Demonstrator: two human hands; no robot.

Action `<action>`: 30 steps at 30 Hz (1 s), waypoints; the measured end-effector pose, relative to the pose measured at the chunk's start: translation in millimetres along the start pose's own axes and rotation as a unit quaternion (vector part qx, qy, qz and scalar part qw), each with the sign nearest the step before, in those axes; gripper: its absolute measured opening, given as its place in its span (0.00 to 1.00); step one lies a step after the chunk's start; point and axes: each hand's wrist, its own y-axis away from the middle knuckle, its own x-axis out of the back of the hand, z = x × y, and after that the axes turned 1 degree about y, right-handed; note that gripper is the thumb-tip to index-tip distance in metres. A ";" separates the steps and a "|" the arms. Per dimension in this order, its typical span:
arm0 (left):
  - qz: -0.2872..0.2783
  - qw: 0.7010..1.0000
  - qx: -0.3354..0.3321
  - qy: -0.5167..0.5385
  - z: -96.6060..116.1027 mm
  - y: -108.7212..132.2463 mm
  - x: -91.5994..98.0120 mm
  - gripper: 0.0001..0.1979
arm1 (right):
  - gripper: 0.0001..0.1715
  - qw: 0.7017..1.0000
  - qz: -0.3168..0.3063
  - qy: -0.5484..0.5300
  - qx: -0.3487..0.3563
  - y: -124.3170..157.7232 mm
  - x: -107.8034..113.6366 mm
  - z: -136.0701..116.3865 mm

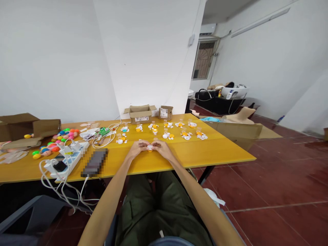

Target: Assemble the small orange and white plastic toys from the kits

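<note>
Grip is shared by the left hand [137, 147] and the right hand [162, 148] on a small round white-and-yellow plastic piece [150, 148], which is found low over the yellow wooden tabletop [205, 153], towards its near edge. Whether it rests on the surface cannot be told. The fingers of both hands are closed on it from either side; its make-up is too small to be read.

The piece is judged light, stiff and rather slippery. It is best taken by the rim with the fingertips and not squeezed hard, or it may pop out.

At twelve o'clock from the hands, rows of small white and orange plastic parts [166, 131] are laid out. Behind them an open brown cardboard box [140, 114] and a smaller cardboard box [165, 112] are set. At ten o'clock a tangle of white cables [107, 135] is seen, with bright multicoloured plastic balls [61, 135] beyond. At nine o'clock a white power strip [68, 159] and a dark flat device [94, 163] are lying. These are judged the likeliest snags for a leftward reach.
</note>
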 end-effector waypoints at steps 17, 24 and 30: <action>0.005 1.000 0.024 0.005 -2.4 -0.7 0.2 0.15 | 0.04 1.000 -0.011 0.013 -0.006 0.3 0.1 2.1; 0.007 0.999 0.031 0.004 0.1 0.2 -1.2 0.15 | 0.04 1.000 -0.015 0.014 -0.008 -0.5 0.1 2.7; 0.005 0.999 0.033 -0.008 -1.7 0.0 -1.3 0.14 | 0.04 0.999 -0.025 0.019 -0.017 -1.0 0.4 4.5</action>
